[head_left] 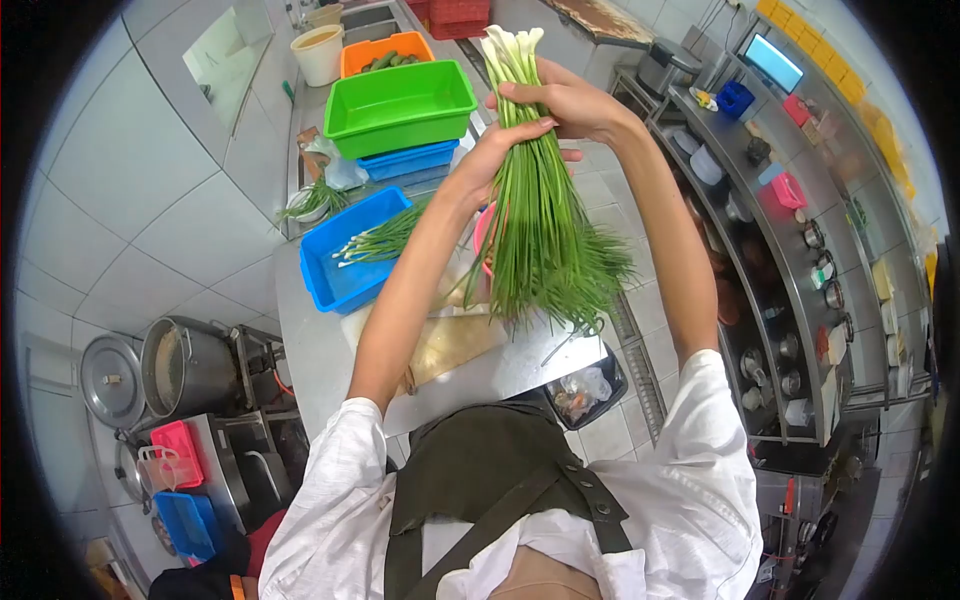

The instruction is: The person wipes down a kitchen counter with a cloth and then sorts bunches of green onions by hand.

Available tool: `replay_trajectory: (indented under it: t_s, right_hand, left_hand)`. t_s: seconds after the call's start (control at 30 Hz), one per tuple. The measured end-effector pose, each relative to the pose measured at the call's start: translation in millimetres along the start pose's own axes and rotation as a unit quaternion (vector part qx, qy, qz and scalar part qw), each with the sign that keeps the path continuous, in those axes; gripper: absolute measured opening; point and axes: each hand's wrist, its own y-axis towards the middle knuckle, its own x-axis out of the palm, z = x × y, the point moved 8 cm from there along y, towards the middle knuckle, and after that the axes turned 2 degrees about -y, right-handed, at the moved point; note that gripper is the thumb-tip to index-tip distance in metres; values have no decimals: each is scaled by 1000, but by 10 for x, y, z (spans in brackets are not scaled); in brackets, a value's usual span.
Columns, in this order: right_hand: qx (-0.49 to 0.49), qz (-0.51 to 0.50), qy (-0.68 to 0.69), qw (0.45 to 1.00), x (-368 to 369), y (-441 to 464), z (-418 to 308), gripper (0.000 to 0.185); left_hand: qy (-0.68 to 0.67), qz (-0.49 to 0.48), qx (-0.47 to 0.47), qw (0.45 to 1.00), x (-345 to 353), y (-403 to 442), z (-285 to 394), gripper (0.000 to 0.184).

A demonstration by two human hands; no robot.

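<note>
A thick bunch of green onions [545,215] is held up over the metal counter, white ends at the top and green tips hanging down. My left hand [492,155] wraps round it from the left, and my right hand [572,100] grips it higher up, near the white ends. Left of the bunch, a blue tray [320,265] holds more green onions [385,240]. A pink container [484,235] is partly hidden behind the bunch. On the counter below lies a tan cutting board [455,348].
A green basin [400,105] sits by an orange one [385,47] with cucumbers, near a white bucket [318,55]. Left stands a large pot [180,365]. A black bin [585,392] is below the counter's right edge. Metal shelves [800,230] line the right.
</note>
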Motion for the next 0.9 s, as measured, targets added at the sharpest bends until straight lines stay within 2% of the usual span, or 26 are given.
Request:
replay_trajectory:
  t_s: [0.03, 0.07, 0.1, 0.17, 0.2, 0.23, 0.3, 0.33, 0.37, 0.4, 0.43, 0.5, 0.57, 0.67, 0.73, 0.8, 0.83, 0.87, 0.9]
  right_hand:
    - [-26, 5, -71, 997, 31, -7, -32, 34]
    - [-71, 11, -101, 992, 72, 36, -53, 38]
    - [-73, 7, -98, 992, 74, 38, -46, 38]
    - [53, 4, -209, 976, 94, -32, 0, 53]
    - [-89, 138, -343, 925, -81, -6, 50, 64]
    - [-95, 137, -341, 925, -53, -88, 17, 64]
    - [-38, 112, -117, 986, 153, -388, 14, 70]
    - [-63, 109, -87, 988, 336, -509, 81, 68]
    - [-86, 106, -55, 989, 511, -627, 174, 66]
    - [-93, 103, -54, 989, 650, -725, 140, 66]
    - [-78, 123, -65, 987, 744, -810, 135, 56]
    - [-64, 144, -74, 985, 781, -865, 166, 49]
    - [-51, 112, 111, 986, 837, -873, 288, 45]
    - [-4, 83, 148, 985, 927, -941, 393, 41]
    - [-17, 87, 148, 985, 954, -997, 388, 41]
    - [-31, 92, 146, 985, 1001, -1051, 340, 41]
    - [-78, 192, 31, 978, 920, -1119, 196, 39]
    - [-121, 288, -83, 946, 857, -1242, 41, 36]
    - [-122, 289, -83, 946, 865, -1292, 17, 36]
  left_hand:
    - [11, -4, -15, 1000, -23, -37, -20, 42]
    - [6, 25, 6, 1000, -73, -76, -21, 35]
    - [8, 29, 7, 1000, -122, -105, -23, 35]
    - [-19, 70, 12, 997, -333, -173, -21, 36]
    - [-74, 43, 3, 996, -439, -186, -31, 31]
    - [-70, 45, 7, 996, -492, -240, 1, 31]
    - [-156, 8, 78, 985, -525, -358, 216, 28]
    - [-173, -75, 76, 979, -545, -447, 316, 31]
    - [-167, -72, 85, 980, -530, -502, 387, 31]
    - [-138, 1, 100, 985, -583, -581, 422, 35]
    - [-110, 72, 114, 985, -639, -660, 439, 39]
    - [-134, 46, 109, 984, -589, -743, 440, 45]
    - [-198, -4, 121, 973, -591, -801, 419, 46]
    - [-247, -29, 101, 963, -620, -848, 338, 46]
    - [-268, -39, 87, 959, -588, -876, 286, 46]
    - [-310, -50, 68, 947, -542, -894, 239, 34]
    - [-309, -51, 67, 947, -558, -895, 229, 34]
    - [-294, -36, 68, 953, -610, -906, 202, 32]
    - [-278, -22, 68, 958, -654, -910, 187, 31]
